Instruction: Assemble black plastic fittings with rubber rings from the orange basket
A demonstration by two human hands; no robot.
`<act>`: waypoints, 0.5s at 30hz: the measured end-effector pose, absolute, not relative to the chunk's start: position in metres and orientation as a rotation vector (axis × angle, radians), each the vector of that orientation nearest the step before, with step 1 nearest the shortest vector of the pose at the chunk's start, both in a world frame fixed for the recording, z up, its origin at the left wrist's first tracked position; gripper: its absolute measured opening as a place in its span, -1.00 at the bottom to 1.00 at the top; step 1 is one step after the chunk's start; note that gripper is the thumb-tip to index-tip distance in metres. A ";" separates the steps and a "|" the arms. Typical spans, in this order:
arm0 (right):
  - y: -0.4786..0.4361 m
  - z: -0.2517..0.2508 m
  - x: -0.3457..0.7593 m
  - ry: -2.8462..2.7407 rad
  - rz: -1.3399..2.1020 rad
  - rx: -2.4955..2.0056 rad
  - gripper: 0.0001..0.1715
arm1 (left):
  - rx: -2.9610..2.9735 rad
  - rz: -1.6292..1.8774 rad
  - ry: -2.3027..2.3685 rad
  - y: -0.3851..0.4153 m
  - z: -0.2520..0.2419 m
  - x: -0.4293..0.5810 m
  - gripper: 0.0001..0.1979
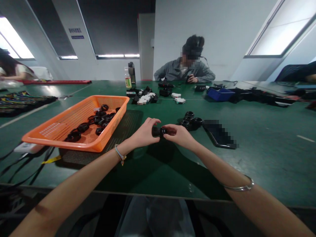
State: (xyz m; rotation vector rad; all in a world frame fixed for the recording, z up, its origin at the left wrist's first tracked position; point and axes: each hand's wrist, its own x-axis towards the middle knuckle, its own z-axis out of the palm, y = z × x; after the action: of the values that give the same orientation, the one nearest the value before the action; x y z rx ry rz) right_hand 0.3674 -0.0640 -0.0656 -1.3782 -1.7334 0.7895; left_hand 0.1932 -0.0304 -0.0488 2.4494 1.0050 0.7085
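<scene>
Above the green table (138, 177), my left hand (145, 133) and my right hand (180, 134) meet at a black cylindrical part (156, 132). The left fingers and thumb curl around its left end. On its right end, the fingers of my right hand grip a ring-like section, and they partly hide it. Just beyond my right hand sits a small cluster of black round rings (190, 120). To my left is an orange perforated basket (59, 144) with several black ring-shaped parts (82, 127) inside.
A phone (219, 134) lies right of the rings. Farther back are white and black parts (145, 97), a blue bin (219, 94) and a bottle (127, 78). A person (185, 67) sits across the table. Black straps (34, 164) trail at the left near edge.
</scene>
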 end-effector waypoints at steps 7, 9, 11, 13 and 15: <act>-0.060 -0.068 0.372 -1.545 1.022 -1.265 -0.58 | 2.063 0.682 0.941 -0.019 -0.075 0.186 -0.63; -0.061 -0.068 0.372 -1.485 1.121 -1.207 -0.55 | 1.957 0.713 0.866 -0.018 -0.078 0.186 -0.63; -0.062 -0.070 0.372 -1.445 1.179 -1.166 -0.52 | 1.871 0.771 0.820 -0.018 -0.079 0.187 -0.61; -0.061 -0.072 0.372 -1.429 1.194 -1.146 -0.47 | 1.809 0.837 0.817 -0.018 -0.080 0.189 -0.58; -0.060 -0.073 0.372 -1.435 1.176 -1.145 -0.42 | 1.746 0.865 0.827 -0.018 -0.082 0.190 -0.54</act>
State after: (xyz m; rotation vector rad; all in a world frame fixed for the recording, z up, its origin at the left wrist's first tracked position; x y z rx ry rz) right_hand 0.3724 -0.0602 -0.0734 -1.1446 -1.4347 1.1765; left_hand 0.1903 -0.0185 -0.0815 1.7456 0.8265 0.8645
